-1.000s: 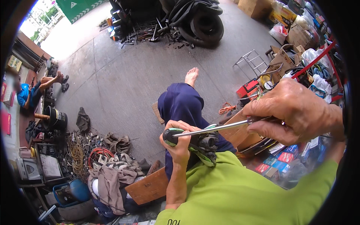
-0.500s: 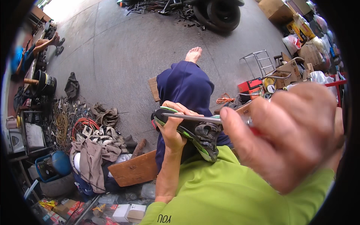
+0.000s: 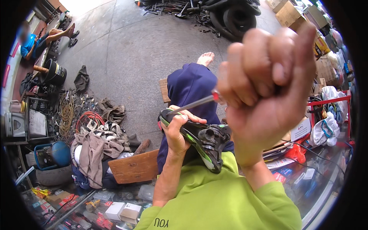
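Observation:
My left hand is wrapped round a black and green bicycle saddle, its underside with dark clamp hardware turned up, held over my lap and the navy-trousered knee. My right hand is raised large at the right, curled in a fist round a screwdriver whose handle is mostly hidden in the fingers. The steel shaft slants down-left, its tip touching or very near the saddle's nose beside my left thumb.
A co-worker in blue sits at the far left. Cables and cloths, a black bucket and a wooden board lie to my left. Tyres and scattered tools are ahead; cartons and bags line the right. Glass cases surround me.
My right hand has risen and turned, showing its curled fingers and palm side, so the shaft now slopes more steeply. My left hand and the saddle have shifted slightly; the camera view has tilted.

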